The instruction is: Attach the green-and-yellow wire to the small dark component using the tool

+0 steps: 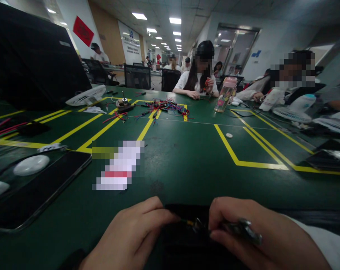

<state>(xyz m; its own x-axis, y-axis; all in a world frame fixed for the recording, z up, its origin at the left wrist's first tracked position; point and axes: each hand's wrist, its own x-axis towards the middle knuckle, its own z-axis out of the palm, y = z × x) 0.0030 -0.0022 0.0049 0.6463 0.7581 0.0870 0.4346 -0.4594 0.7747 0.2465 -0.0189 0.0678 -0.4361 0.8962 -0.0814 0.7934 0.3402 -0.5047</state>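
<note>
My left hand (130, 234) and my right hand (259, 234) meet at the near edge of the green table (186, 157). Both pinch a small black object (183, 221) with a tiny metal and yellow part (196, 224) in the gap between the fingers. The right hand also has a dark grey metal piece (247, 228) lying across its fingers. Most of the black object is hidden under my hands.
A dark tablet (37, 191) and a white oval case (31, 165) lie at the left. A blurred card (119, 165) sits ahead. A pile of coloured wires (164, 107), a pink-lidded bottle (225, 94) and seated people are across the table.
</note>
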